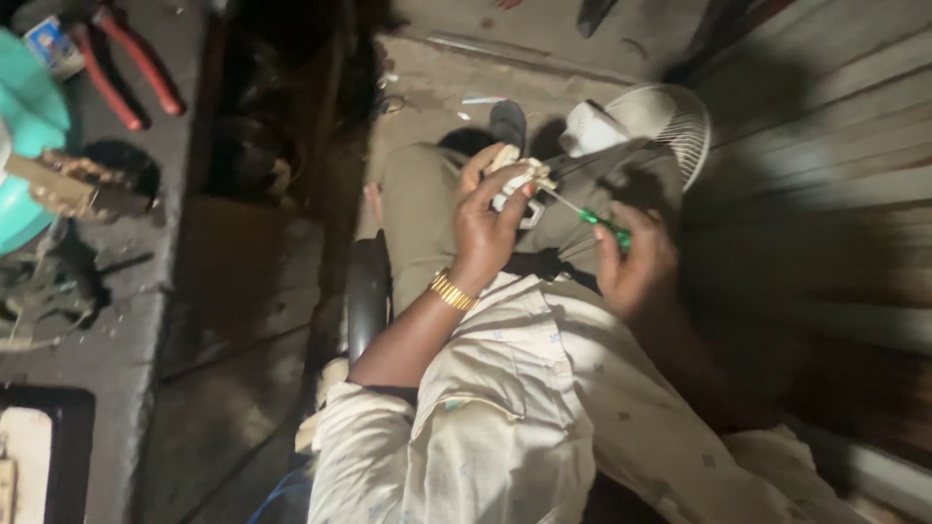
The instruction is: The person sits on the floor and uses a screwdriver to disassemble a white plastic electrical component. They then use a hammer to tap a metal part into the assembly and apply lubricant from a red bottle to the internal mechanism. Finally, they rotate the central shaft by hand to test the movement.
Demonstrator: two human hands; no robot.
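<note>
Left hand [485, 228] grips a small white part [519, 184]; right hand [631, 262], just beside it, clasps a green-handled screwdriver [602, 225], tip at the part. Screw-driving step; steady alignment needed.

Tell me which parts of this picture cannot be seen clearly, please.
- Head view: the small white part is mostly covered by the left hand; its kind is unclear.
- Head view: the green screwdriver tip is hidden against that part.
- Head view: the right hand is motion-blurred.
- Head view: the teal object is cut by the left edge.
- Head view: the white fan is partly in shadow.
</note>
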